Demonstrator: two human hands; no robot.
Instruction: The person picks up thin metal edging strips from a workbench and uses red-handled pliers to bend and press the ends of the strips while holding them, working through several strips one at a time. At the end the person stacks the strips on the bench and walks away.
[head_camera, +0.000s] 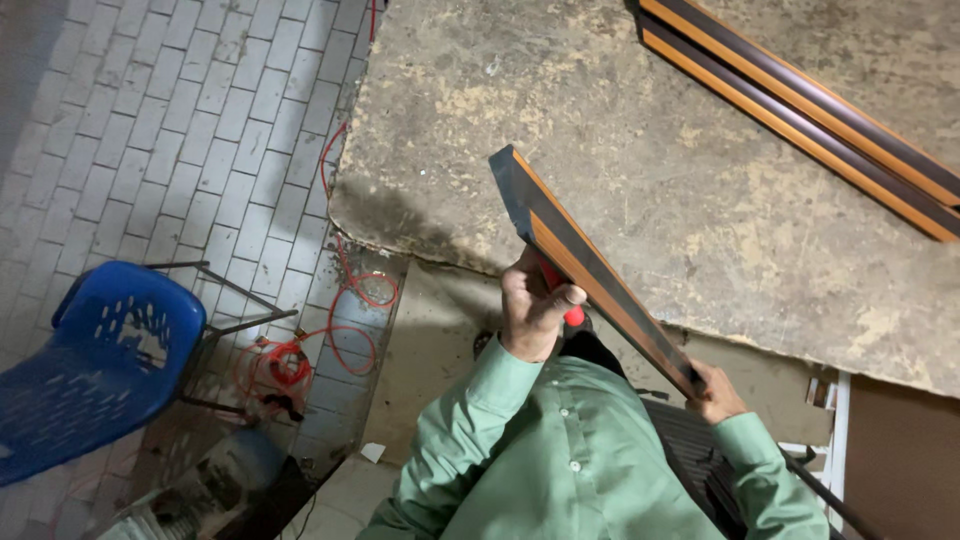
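A long dark-brown strip with an orange edge (575, 250) is held slanting over the worn tabletop (640, 150). Its far end points up and to the left. My left hand (533, 305) is closed around a red-handled tool (560, 295) pressed against the underside of the strip near its middle. Little of the tool shows beyond its red handle. My right hand (716, 392) grips the near, lower end of the strip, close to my green shirt.
Two more brown-and-orange strips (810, 110) lie side by side at the table's far right. On the paved floor to the left are a blue plastic chair (95, 365), a red cable (340, 300) in loops, and a dark metal frame (230, 300).
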